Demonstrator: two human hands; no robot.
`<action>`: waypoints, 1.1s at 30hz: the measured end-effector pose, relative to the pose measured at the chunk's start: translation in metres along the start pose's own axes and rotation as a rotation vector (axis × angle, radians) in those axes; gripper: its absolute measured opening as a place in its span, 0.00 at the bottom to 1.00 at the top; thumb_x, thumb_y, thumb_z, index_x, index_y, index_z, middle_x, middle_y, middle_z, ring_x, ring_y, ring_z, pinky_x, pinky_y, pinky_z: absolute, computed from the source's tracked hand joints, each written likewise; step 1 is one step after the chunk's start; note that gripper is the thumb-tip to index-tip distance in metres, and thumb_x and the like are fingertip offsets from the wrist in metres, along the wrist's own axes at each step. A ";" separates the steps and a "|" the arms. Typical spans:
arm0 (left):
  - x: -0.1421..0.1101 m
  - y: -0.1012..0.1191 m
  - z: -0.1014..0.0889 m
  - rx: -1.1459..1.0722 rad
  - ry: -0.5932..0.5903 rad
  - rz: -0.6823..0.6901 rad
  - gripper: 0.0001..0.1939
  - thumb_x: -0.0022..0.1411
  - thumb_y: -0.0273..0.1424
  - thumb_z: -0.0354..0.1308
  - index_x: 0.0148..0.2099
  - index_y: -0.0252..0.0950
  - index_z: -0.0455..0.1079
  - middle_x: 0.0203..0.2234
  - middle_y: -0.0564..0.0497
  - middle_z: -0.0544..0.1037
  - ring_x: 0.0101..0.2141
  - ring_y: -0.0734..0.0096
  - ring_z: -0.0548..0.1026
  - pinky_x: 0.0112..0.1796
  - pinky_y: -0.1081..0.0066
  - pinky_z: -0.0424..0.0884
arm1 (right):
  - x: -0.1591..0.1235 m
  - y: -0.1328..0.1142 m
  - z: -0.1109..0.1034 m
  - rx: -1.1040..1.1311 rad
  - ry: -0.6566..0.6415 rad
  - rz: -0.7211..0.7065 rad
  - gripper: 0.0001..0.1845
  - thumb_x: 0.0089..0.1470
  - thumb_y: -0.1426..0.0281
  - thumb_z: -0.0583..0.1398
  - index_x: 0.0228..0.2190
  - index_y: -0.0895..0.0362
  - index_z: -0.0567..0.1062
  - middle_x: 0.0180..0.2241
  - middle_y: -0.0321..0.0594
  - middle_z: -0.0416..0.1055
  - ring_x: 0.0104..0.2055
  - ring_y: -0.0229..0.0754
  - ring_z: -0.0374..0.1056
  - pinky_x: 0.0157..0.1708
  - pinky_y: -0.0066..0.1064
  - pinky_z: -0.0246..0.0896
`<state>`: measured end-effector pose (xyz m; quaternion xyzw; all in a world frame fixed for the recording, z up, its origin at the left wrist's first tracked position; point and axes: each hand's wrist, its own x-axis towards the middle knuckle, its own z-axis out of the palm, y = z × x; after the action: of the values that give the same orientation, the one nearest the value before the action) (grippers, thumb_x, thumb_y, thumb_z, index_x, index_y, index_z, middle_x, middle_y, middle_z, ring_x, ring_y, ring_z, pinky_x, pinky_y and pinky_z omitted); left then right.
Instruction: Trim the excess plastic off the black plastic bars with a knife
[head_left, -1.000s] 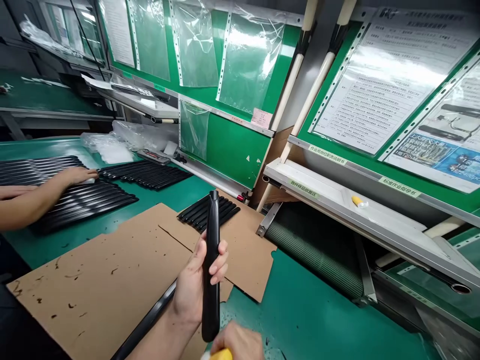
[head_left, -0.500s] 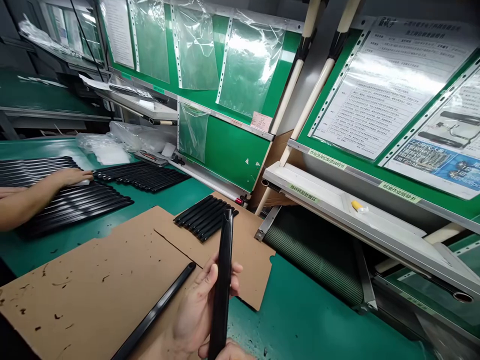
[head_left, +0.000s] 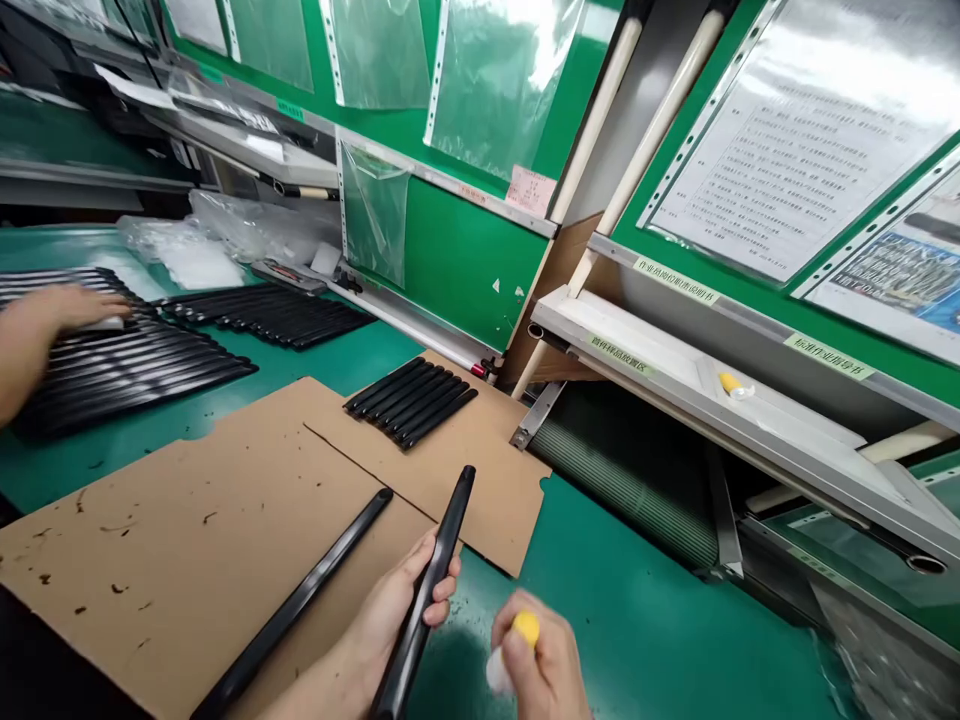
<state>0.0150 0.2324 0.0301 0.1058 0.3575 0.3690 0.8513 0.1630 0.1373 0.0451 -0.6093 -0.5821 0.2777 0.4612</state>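
My left hand is wrapped round a long black tube-like bar, held tilted with its far end up and away from me. To the right of it, my right hand is closed on a small yellow-and-white object; its yellow round end shows by the thumb, and its exact kind is unclear. A second black bar lies on the brown cardboard, left of my left hand. Beyond my hands, a short row of black bars rests on the cardboard's far part.
Another person's hand is over a large row of black bars at left. More bars lie behind, near plastic bags. A ribbed conveyor belt runs under a shelf at right, which bears a yellow item.
My right hand has left the near end of the bar and moved right, now holding the yellow-and-white object. The bar's far end has lowered. The camera view has shifted slightly downward.
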 end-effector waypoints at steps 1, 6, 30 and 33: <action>0.006 -0.009 -0.010 -0.002 0.024 -0.045 0.06 0.70 0.33 0.50 0.47 0.37 0.62 0.26 0.53 0.68 0.18 0.83 0.60 0.16 0.84 0.55 | 0.005 0.005 -0.005 -0.049 0.028 0.042 0.31 0.63 0.46 0.48 0.21 0.55 0.70 0.20 0.35 0.65 0.21 0.37 0.61 0.22 0.28 0.51; 0.026 -0.038 -0.037 -0.006 0.108 -0.137 0.08 0.71 0.31 0.49 0.50 0.36 0.61 0.25 0.51 0.69 0.17 0.81 0.62 0.15 0.84 0.54 | 0.024 0.036 -0.003 -0.220 0.170 0.245 0.28 0.66 0.50 0.46 0.24 0.55 0.66 0.17 0.32 0.64 0.19 0.37 0.59 0.21 0.28 0.50; 0.031 -0.049 -0.050 0.068 0.130 -0.130 0.20 0.68 0.41 0.54 0.55 0.33 0.66 0.16 0.54 0.66 0.14 0.77 0.62 0.15 0.80 0.58 | 0.065 0.065 0.070 -0.576 -0.182 0.004 0.12 0.59 0.61 0.55 0.26 0.53 0.66 0.22 0.31 0.71 0.22 0.35 0.66 0.25 0.24 0.52; 0.030 -0.049 -0.050 0.018 0.109 -0.136 0.19 0.68 0.40 0.54 0.55 0.34 0.66 0.22 0.51 0.71 0.16 0.79 0.63 0.15 0.80 0.57 | 0.080 0.077 0.069 -0.585 -0.143 0.053 0.12 0.61 0.61 0.54 0.28 0.53 0.67 0.22 0.33 0.71 0.23 0.37 0.67 0.26 0.25 0.53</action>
<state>0.0217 0.2149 -0.0432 0.0686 0.4131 0.3122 0.8528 0.1507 0.2387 -0.0369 -0.7103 -0.6522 0.1522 0.2166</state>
